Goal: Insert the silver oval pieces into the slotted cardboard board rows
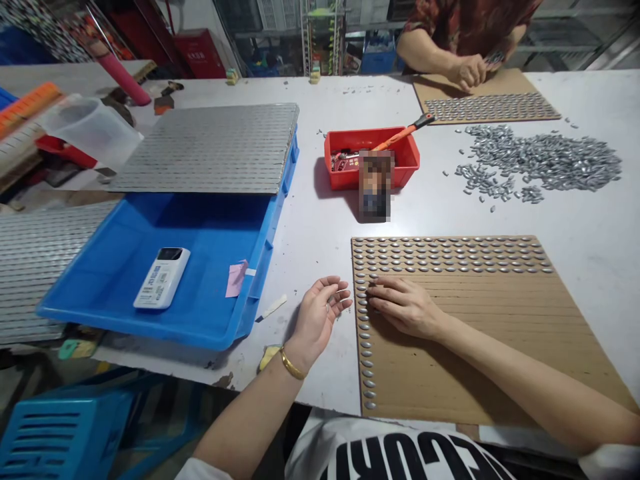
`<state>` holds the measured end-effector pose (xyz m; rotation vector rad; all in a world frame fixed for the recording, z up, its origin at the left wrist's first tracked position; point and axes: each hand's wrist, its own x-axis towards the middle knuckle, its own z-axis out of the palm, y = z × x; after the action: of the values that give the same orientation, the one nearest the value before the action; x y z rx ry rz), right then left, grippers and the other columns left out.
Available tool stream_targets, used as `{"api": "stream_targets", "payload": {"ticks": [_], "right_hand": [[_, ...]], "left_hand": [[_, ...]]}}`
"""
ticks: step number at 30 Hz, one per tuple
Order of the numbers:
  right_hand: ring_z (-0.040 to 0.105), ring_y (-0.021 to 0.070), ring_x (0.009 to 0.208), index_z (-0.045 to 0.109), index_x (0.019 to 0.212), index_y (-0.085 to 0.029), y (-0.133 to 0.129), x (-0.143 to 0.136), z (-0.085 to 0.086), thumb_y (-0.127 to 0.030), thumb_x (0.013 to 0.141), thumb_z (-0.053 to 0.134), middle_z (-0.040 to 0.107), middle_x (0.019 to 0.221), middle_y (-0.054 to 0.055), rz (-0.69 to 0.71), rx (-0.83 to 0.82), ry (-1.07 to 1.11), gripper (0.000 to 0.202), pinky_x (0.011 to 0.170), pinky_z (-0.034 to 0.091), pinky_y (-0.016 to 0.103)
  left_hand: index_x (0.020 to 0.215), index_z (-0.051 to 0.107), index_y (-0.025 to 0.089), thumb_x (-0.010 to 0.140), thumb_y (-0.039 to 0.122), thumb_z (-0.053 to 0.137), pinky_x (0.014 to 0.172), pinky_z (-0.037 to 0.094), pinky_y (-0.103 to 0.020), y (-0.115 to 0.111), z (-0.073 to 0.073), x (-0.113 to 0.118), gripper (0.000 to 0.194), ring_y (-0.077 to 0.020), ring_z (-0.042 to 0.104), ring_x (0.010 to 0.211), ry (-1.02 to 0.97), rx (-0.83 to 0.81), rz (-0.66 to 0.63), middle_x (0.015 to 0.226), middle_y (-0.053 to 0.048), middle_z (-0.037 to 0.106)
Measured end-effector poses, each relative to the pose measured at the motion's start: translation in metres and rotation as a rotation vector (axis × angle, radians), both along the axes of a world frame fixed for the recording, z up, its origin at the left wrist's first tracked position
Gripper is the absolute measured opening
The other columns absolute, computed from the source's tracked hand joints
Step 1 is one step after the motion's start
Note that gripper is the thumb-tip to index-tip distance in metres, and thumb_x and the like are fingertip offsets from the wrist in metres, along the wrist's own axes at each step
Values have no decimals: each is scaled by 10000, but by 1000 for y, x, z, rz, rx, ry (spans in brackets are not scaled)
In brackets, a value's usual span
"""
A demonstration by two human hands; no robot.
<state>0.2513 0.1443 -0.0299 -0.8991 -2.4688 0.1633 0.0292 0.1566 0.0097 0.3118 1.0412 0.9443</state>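
Note:
My right hand (406, 308) rests over the left part of a grooved cardboard sheet (480, 360). Its fingertips are bent together at a small olive-shaped metal piece (373, 276), beside the left column of such pieces. Several full rows of these silver pieces (445, 253) lie across the sheet's far edge, and one column runs down its left edge. Just left of the sheet, my left hand (320, 313) is held palm inward, with fingers curled and thumb against them. Something small may be in it, but I cannot make it out.
A loose pile of metal pieces (560, 160) lies at right. Beyond it, a co-worker's hands (470, 70) work over another cardboard sheet (480, 83). A red bin (345, 177) holds an orange-handled tool (400, 137). At left, a blue tray (200, 327) contains a white power bank (163, 279).

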Motion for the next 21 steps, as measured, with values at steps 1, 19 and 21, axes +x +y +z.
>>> {"api": "stream_targets", "payload": {"ticks": [1, 19, 21], "right_hand": [[551, 242, 1161, 657, 1058, -191, 0, 0, 0, -121, 870, 560, 679, 1142, 79, 8, -13, 0, 223, 920, 507, 415], [575, 247, 1116, 656, 1050, -166, 1, 2, -3, -113, 879, 543, 681, 1123, 94, 56, -42, 37, 212, 901, 544, 417], [578, 243, 1117, 655, 1058, -166, 1, 2, -3, -119, 885, 535, 681, 1124, 99, 56, -36, 34, 215, 903, 546, 416]], "left_hand": [[927, 587, 157, 762, 161, 642, 745, 517, -289, 0, 0, 0, 173, -144, 634, 769, 0, 0, 0, 904, -77, 657], [906, 594, 160, 741, 147, 650, 751, 513, -293, -1, 2, -1, 175, -138, 631, 763, 6, -1, 11, 896, -67, 661], [903, 593, 159, 743, 148, 647, 749, 513, -292, -1, 3, -1, 170, -138, 630, 760, 7, -1, 12, 890, -67, 661]]}}
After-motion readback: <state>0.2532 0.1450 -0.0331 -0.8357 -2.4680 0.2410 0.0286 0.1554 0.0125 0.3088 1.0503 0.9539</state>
